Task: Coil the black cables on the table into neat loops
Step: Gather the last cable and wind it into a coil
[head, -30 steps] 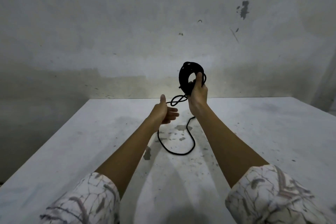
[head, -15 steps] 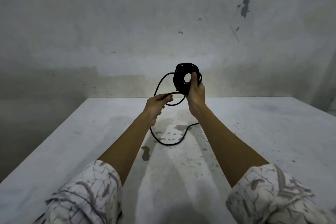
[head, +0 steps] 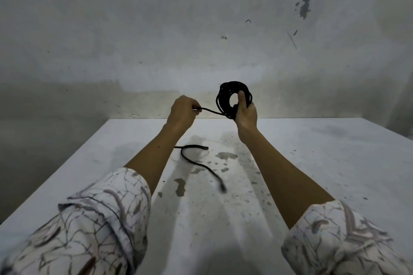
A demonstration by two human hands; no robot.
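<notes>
Right hand (head: 245, 114) gripping a coiled black round cable (head: 225, 98) at frame centre, thumb through its loops, left hand's fingers (head: 196, 110) pinching the strand, loose tail trailing on the stained white bench (head: 335, 163).

Dim, cool, greyish light, brightest on the wall (head: 223, 73) just behind the raised hands and fading to murk at far left. Two soft forearm shadows streak the table (head: 335, 163). Wide-angle bending curves the edges; the sleeves (head: 96, 225) near the bottom are motion-blurred and soft
</notes>
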